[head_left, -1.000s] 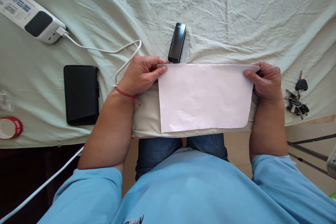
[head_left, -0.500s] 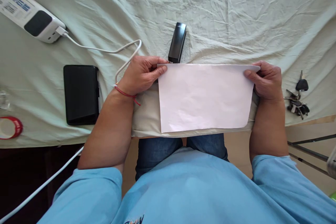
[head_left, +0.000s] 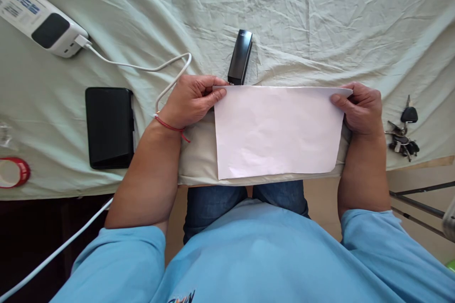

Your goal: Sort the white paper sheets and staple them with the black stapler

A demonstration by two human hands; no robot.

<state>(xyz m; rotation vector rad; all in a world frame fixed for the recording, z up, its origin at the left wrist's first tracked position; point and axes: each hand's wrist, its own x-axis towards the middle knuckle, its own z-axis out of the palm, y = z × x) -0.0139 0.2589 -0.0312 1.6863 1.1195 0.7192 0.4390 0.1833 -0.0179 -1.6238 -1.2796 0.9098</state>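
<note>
In the middle of the frame, the left hand (head_left: 190, 100) and the right hand (head_left: 359, 106) each pinch a top corner of a white paper (head_left: 275, 130) with closed fingers. The paper lies on the cloth-covered bench (head_left: 320, 19). A black stapler (head_left: 240, 57) sits just above it.

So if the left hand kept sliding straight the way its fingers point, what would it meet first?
The left hand points right along the white paper sheet's top edge, so it meets more paper; the black stapler sits just beyond, though depth is unclear.
</note>
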